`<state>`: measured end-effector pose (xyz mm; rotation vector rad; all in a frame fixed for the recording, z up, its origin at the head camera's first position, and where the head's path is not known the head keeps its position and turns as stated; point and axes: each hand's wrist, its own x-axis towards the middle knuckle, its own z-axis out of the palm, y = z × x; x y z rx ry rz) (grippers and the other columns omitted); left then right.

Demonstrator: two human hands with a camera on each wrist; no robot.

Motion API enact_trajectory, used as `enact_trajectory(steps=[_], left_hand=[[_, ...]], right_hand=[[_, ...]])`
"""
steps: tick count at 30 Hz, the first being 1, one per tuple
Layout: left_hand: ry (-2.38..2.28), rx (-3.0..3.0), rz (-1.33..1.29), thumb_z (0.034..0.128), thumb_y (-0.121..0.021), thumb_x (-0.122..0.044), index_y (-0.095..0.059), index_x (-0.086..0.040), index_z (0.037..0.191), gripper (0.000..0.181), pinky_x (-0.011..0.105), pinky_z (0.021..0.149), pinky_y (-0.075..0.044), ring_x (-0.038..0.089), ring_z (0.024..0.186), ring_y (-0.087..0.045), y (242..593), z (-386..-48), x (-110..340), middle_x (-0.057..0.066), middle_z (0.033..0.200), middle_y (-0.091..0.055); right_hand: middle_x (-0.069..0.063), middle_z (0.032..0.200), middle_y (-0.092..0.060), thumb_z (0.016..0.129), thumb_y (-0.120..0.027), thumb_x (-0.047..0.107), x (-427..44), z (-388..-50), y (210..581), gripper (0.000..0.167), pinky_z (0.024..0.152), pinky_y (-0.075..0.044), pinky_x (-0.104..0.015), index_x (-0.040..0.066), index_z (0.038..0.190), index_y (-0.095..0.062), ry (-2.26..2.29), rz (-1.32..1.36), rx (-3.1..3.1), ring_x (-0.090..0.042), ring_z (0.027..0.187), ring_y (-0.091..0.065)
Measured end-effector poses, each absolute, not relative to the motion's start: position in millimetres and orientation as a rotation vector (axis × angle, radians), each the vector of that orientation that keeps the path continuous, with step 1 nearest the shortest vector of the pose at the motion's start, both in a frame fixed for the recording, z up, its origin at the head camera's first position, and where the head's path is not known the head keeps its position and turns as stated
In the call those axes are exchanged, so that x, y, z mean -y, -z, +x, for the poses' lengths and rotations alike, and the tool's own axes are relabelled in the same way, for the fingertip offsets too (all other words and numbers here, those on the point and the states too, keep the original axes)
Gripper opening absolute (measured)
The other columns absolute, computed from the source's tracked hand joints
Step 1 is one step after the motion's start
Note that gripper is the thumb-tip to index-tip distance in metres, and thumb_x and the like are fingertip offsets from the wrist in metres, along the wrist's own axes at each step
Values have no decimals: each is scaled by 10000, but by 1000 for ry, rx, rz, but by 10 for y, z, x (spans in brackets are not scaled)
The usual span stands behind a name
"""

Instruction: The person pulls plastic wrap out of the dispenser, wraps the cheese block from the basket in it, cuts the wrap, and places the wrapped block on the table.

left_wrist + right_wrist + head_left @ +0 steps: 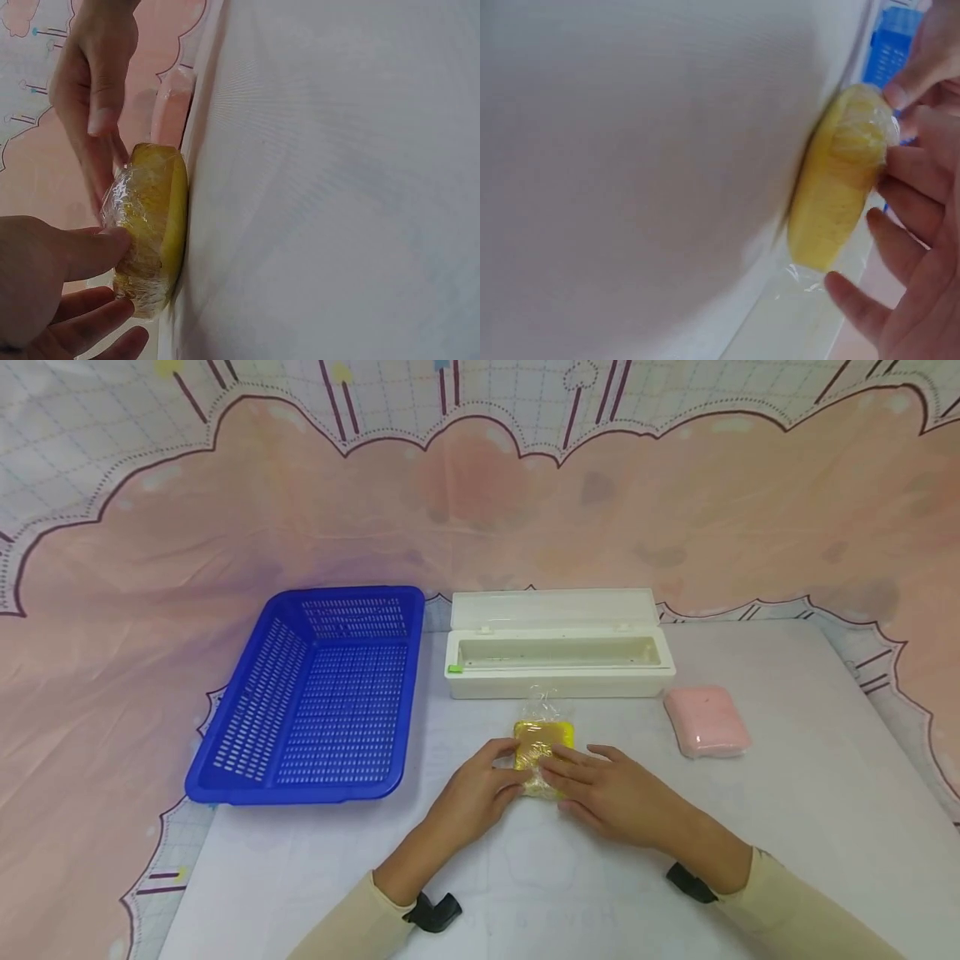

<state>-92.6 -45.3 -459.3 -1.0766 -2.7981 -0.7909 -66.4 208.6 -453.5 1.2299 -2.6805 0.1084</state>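
Note:
A yellow block wrapped in clear film (542, 739) lies flat on the table, brownish on its top face. Loose film sticks out from its far end. My left hand (474, 789) holds the block's left side, with the thumb (105, 251) on the film and the fingers along the edge. From the other side, the fingers of my right hand (611, 793) lie fairly straight across the top and right edge. In the right wrist view the same fingers (911, 195) touch the film. The block's underside is hidden.
Behind the block stands a long white box (562, 685) with its lid raised and a small green piece (455, 669) at its left front. A blue perforated basket (337, 718) stands at the left. To the right lies a pink block (707, 721) in clear film.

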Motion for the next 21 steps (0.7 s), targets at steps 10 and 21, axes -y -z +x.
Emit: enact_trajectory(steps=[10, 21], left_hand=[[686, 2808, -1012, 888, -810, -216, -785, -157, 1154, 273, 376, 1005, -544, 248, 1244, -613, 4531, -822, 393, 85, 1387, -593], [470, 2753, -915, 840, -848, -309, -776, -231, 1034, 221, 305, 727, -461, 176, 974, -585, 4527, -696, 123, -15, 1118, -641]], right_hand=[[-6, 1518, -551, 993, -644, 371, -2117, -705, 4490, 523, 1070, -479, -559, 137, 1456, -575, -212, 1180, 2803, -220, 1416, -515], [-154, 1495, -553, 1011, -626, 211, -2173, -908, 4542, 468, 1048, -510, -476, 2, 1426, -567, -660, 836, 2900, -325, 1328, -587]])
